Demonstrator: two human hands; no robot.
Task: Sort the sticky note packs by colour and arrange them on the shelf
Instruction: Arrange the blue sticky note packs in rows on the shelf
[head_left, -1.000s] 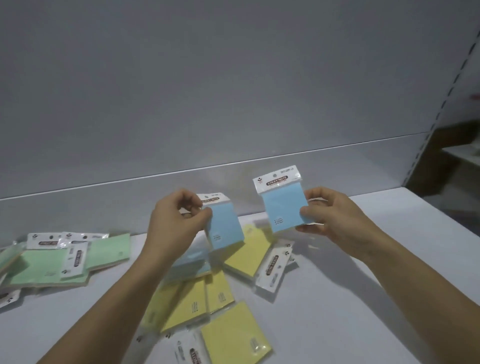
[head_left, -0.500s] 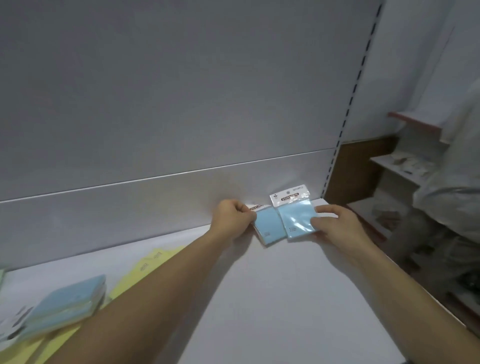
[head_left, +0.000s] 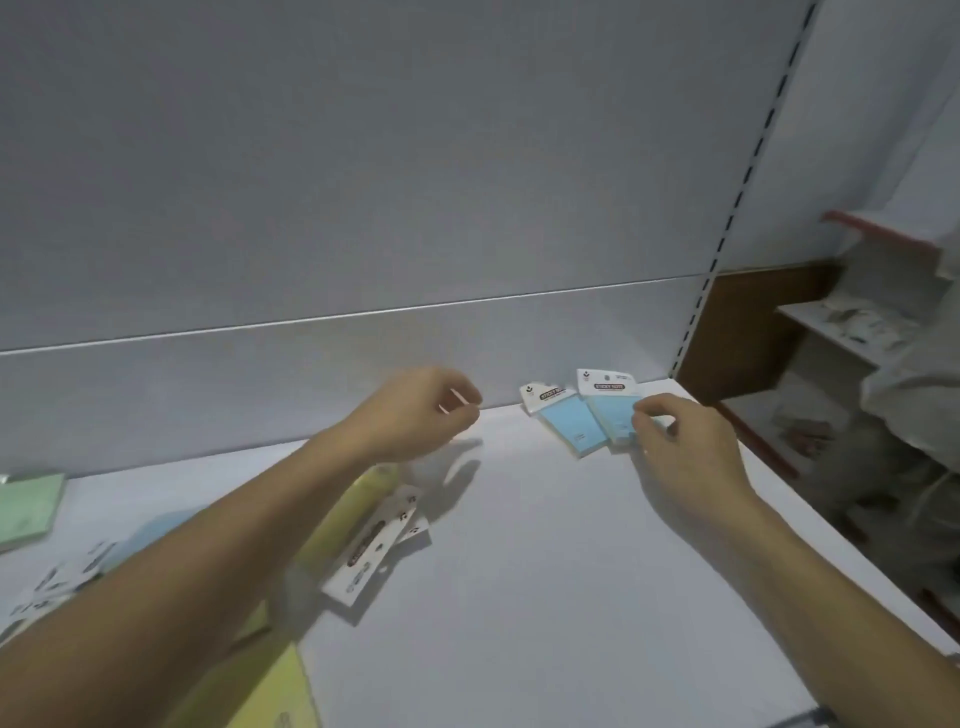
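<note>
Two blue sticky note packs lie side by side at the back right corner of the white shelf (head_left: 545, 597), their white header cards up against the grey back panel (head_left: 363, 208); the left blue pack (head_left: 569, 423) is tilted so its header leans to the left, and the right blue pack (head_left: 610, 410) overlaps its right edge. The right hand (head_left: 685, 447) rests at the right blue pack, fingers curled loosely with the fingertips (head_left: 641, 418) on the near right part of the pack; whether it pinches the pack or only touches it, I cannot tell. The left hand (head_left: 421, 413) hangs above the shelf, well to the left of both blue packs and apart from them, its fingers curled inward into a loose fist with nothing in it that I can make out; its shadow falls on the shelf just below. Under the left forearm lie more packs; a yellow pack (head_left: 358, 504) with a white header card (head_left: 371, 551) sticks out beside the arm, another yellow pack (head_left: 260, 696) sits at the near edge, a blurred blue pack (head_left: 150, 530) lies further left, and a green pack (head_left: 28, 509) rests at the far left of the shelf. To the right, past the slotted upright (head_left: 737, 192), stand other shelves (head_left: 841, 332) with small goods too blurred to tell.
</note>
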